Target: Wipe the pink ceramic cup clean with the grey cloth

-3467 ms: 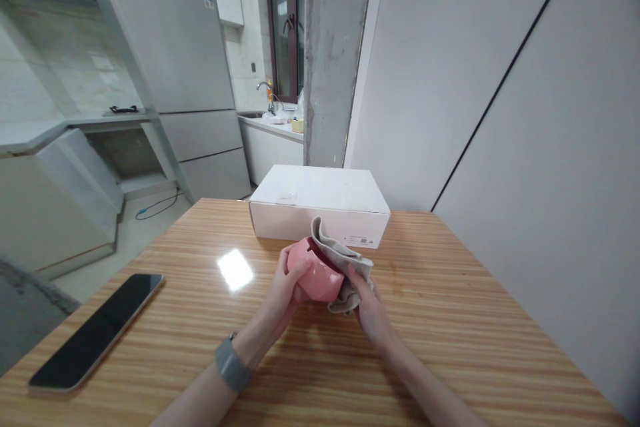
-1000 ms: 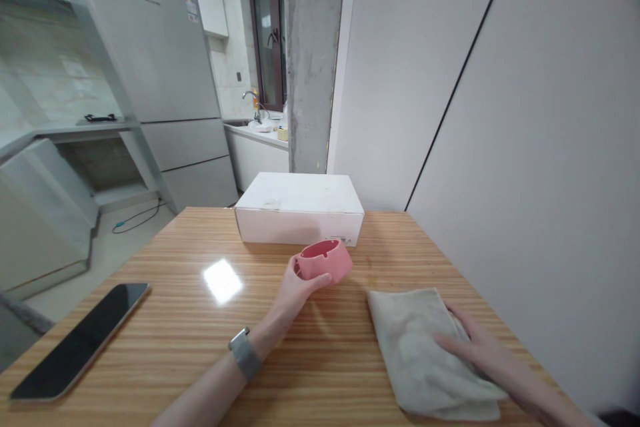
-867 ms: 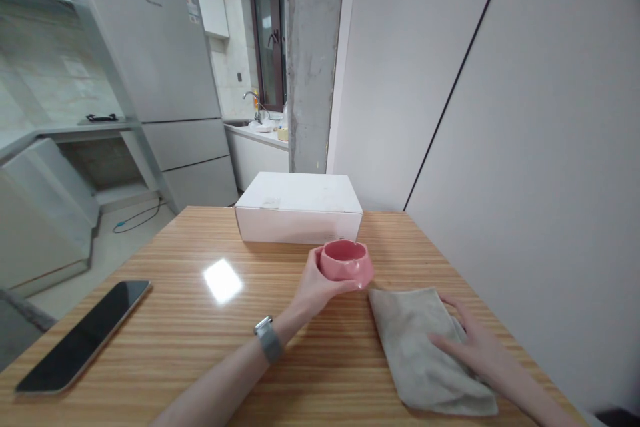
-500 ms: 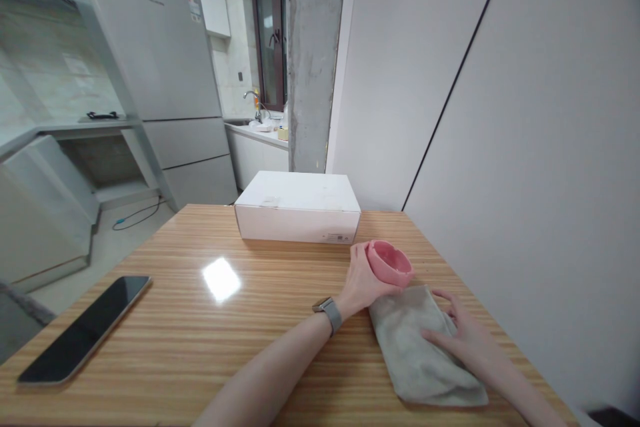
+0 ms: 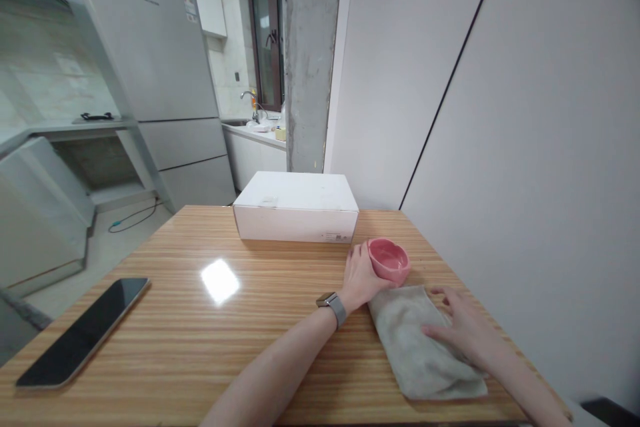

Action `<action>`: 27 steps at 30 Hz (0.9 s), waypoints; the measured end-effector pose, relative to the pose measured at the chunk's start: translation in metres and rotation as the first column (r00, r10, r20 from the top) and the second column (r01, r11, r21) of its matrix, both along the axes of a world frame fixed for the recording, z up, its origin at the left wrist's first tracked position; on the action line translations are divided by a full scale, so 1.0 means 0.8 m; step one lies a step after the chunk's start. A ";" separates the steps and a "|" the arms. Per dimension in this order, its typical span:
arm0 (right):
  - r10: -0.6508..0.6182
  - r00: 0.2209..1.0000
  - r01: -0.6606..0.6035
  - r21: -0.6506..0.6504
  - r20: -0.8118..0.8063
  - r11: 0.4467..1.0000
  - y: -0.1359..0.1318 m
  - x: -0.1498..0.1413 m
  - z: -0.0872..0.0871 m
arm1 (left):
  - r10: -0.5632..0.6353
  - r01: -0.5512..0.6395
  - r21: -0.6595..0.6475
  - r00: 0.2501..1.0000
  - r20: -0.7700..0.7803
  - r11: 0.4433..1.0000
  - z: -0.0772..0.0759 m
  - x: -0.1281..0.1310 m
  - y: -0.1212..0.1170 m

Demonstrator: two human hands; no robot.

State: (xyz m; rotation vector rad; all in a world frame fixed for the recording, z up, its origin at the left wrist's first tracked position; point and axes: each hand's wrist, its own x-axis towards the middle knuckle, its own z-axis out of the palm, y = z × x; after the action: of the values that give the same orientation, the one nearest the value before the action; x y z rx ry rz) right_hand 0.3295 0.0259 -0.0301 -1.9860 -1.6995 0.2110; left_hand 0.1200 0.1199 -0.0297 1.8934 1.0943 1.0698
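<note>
My left hand [image 5: 361,275] is wrapped round a small pink bowl [image 5: 389,259] that sits at the far right part of the wooden table [image 5: 200,340], just beyond a grey cloth [image 5: 417,340]. A watch is on that wrist. My right hand [image 5: 457,328] lies flat on the cloth's right side with its fingers spread. The cloth is spread on the table near its right edge.
A white box [image 5: 296,215] stands at the table's far edge, just left of the bowl. A dark phone [image 5: 83,331] lies near the left corner. The wall runs close along the right side. Behind are a fridge [image 5: 150,80] and a concrete pillar [image 5: 307,60].
The cloth went from the bowl down onto the table under my right hand. My left hand has carried the pink bowl rightward to the cloth's far end and lowered it there.
</note>
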 end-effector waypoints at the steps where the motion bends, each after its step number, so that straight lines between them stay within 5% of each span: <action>1: 0.022 0.998 -0.024 0.040 0.052 0.999 -0.002 -0.008 0.005 | -0.014 0.014 0.006 1.000 -0.007 1.000 0.004 -0.004 -0.001; 6: 0.280 0.955 -0.260 0.180 -0.097 0.949 -0.022 -0.102 0.027 | -0.083 0.085 0.044 0.996 -0.045 0.995 0.034 -0.050 -0.026; 9: 0.405 0.892 -0.386 0.128 -0.200 0.914 -0.037 -0.173 0.016 | 0.013 0.007 0.096 0.979 -0.206 0.995 0.047 -0.101 -0.064; 13: 0.355 0.929 -0.340 0.135 -0.103 0.931 -0.052 -0.238 -0.022 | 0.242 -0.191 0.148 0.776 -0.582 0.970 0.039 -0.167 -0.122; 19: 0.309 0.939 -0.339 0.267 0.147 0.902 -0.061 -0.268 -0.052 | 0.338 -0.318 0.180 0.563 -0.754 0.931 -0.009 -0.221 -0.170; 27: 0.333 0.908 -0.397 0.266 0.256 0.879 -0.061 -0.268 -0.054 | 0.382 -0.290 0.259 0.550 -0.743 0.921 -0.026 -0.226 -0.176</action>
State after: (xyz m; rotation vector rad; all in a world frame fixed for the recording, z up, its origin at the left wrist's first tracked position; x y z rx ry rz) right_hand 0.1151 -0.0233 -0.0733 -1.4830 -2.0887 -0.1338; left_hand -0.0609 -0.0209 -0.0502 2.3757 2.0007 0.4194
